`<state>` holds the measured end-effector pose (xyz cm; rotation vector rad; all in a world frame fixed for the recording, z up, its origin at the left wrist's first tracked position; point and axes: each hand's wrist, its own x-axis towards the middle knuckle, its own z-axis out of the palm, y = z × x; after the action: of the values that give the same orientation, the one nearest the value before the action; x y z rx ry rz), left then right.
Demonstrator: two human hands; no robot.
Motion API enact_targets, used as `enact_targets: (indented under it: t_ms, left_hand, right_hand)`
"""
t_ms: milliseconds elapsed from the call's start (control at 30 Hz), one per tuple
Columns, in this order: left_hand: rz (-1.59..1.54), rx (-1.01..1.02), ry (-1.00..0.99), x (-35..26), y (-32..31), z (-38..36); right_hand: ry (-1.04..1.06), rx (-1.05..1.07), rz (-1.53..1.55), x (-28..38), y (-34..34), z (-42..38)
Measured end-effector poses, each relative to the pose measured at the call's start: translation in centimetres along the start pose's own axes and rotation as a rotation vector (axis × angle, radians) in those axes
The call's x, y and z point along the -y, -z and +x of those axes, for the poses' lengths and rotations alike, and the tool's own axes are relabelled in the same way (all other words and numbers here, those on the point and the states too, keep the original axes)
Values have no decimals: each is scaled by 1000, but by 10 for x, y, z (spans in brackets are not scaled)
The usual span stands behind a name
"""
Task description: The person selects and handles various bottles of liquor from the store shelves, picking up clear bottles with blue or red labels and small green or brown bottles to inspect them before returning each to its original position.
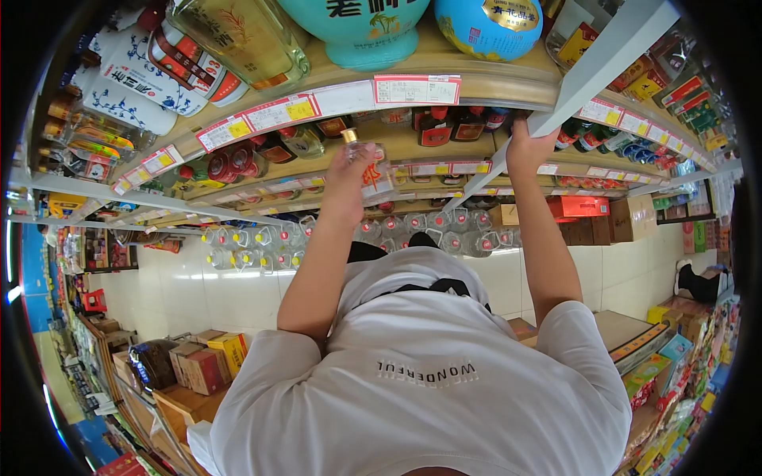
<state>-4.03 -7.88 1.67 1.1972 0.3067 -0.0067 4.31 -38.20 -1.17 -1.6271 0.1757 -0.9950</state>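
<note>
My left hand (346,178) is closed round a small clear glass bottle (377,178) with a gold cap and red lettering. It holds the bottle, slightly tilted, in front of the second shelf. Reaching up on the other side, my right hand (532,149) is closed against the grey shelf upright (583,67), just below the top shelf's edge. Some of its fingertips are hidden there. Dark bottles with red caps (436,127) stand on the second shelf between my two hands.
A large turquoise jar (365,36), a blue round jar (488,28) and a golden bottle (242,40) stand on the top shelf. Price labels (417,89) line its edge. Clear plastic jugs (476,242) stand low down by my feet. Cartons (198,365) are behind me.
</note>
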Motion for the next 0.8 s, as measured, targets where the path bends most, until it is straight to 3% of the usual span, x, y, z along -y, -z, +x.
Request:
enact_targets:
  t_ms: [167,267,433,533,800]
  left_hand:
    - [132,-1,-222,-12,11,29]
    - [327,-67,-535,-2,16,53]
    - [646,-188,-630,7,26,64]
    - [881,-237,-589,1,23,56]
    - [954,-327,-825,19,17,68]
  right_hand:
    - [-17,2,-6,3,-1,0]
    - [-37,-7,0,10,-1,-1]
    - [0,-28,-7,11,-1,-1]
    - [-18,-42,-35,12,0,-1]
    - [-14,-58,-3,17,-2,-2]
